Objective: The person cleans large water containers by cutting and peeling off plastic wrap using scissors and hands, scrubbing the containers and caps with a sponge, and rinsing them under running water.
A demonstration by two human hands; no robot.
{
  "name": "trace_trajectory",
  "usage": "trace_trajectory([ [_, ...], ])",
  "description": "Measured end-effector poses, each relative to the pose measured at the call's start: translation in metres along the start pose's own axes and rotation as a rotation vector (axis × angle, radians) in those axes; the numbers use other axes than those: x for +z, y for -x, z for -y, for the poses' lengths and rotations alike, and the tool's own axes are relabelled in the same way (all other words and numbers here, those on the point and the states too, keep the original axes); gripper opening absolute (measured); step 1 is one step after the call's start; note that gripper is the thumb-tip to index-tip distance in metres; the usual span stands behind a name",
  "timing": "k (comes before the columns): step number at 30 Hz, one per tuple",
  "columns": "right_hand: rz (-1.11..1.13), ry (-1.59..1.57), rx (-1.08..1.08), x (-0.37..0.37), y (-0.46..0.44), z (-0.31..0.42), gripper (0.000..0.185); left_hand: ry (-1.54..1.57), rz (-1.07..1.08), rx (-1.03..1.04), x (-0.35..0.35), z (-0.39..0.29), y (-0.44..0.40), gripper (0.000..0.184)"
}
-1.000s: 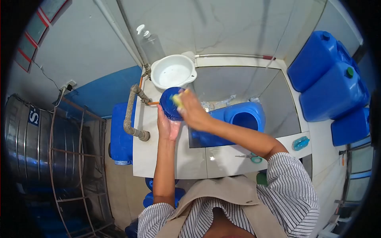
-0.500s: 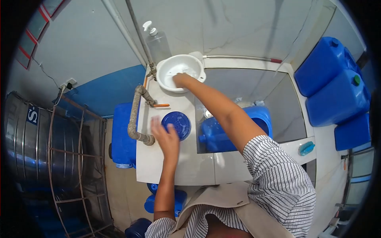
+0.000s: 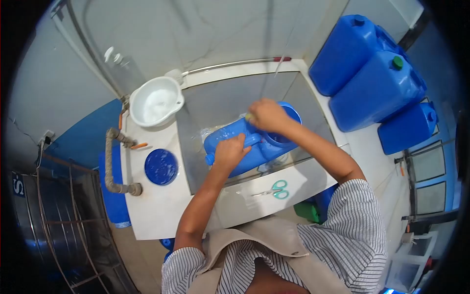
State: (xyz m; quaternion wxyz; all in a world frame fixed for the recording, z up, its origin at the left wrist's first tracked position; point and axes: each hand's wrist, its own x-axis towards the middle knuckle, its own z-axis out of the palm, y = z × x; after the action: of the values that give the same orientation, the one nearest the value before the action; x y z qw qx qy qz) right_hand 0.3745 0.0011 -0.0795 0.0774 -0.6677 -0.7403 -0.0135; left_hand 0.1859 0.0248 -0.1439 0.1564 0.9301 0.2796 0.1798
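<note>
A blue jug (image 3: 235, 142) with a wide round opening lies in the grey sink basin. My left hand (image 3: 231, 153) is closed around the jug's handle. Beside the opening is my right hand (image 3: 269, 116), its fingers closed on a yellow sponge that shows only a little. The round blue lid (image 3: 161, 167), wet with suds, lies flat on the white counter to the left. A white basin (image 3: 155, 102) with suds inside stands at the back left corner.
Green-handled scissors (image 3: 279, 189) lie on the front ledge. Large blue containers (image 3: 369, 88) stand at the right. A pipe (image 3: 110, 161) and a tap with an orange handle (image 3: 139, 146) rise at the left edge. A clear pump bottle (image 3: 126, 71) is behind the basin.
My left hand has moved from near the lid to the jug's handle. My right hand has come out of the white basin to the jug's opening. The view has shifted rightward.
</note>
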Motion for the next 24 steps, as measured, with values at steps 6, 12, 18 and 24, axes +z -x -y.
trace_trajectory([
  [6, 0.008, 0.011, 0.003, -0.007, 0.026, -0.072, 0.026, -0.041, 0.126, 0.006, 0.003, -0.056, -0.047, 0.032],
  [12, 0.041, -0.011, 0.050, -0.021, -0.004, -0.122, 0.028, -0.094, 0.086, -0.052, -0.005, -0.067, -0.062, 0.033],
  [18, -0.246, -0.968, 0.538, 0.047, 0.012, -0.145, 0.027, -0.042, -0.060, -0.331, 0.006, -0.043, -0.052, 0.034],
  [24, -0.482, -0.205, -0.091, 0.061, 0.036, -0.036, 0.035, 0.126, -0.182, -0.622, 0.011, -0.036, -0.070, 0.047],
])
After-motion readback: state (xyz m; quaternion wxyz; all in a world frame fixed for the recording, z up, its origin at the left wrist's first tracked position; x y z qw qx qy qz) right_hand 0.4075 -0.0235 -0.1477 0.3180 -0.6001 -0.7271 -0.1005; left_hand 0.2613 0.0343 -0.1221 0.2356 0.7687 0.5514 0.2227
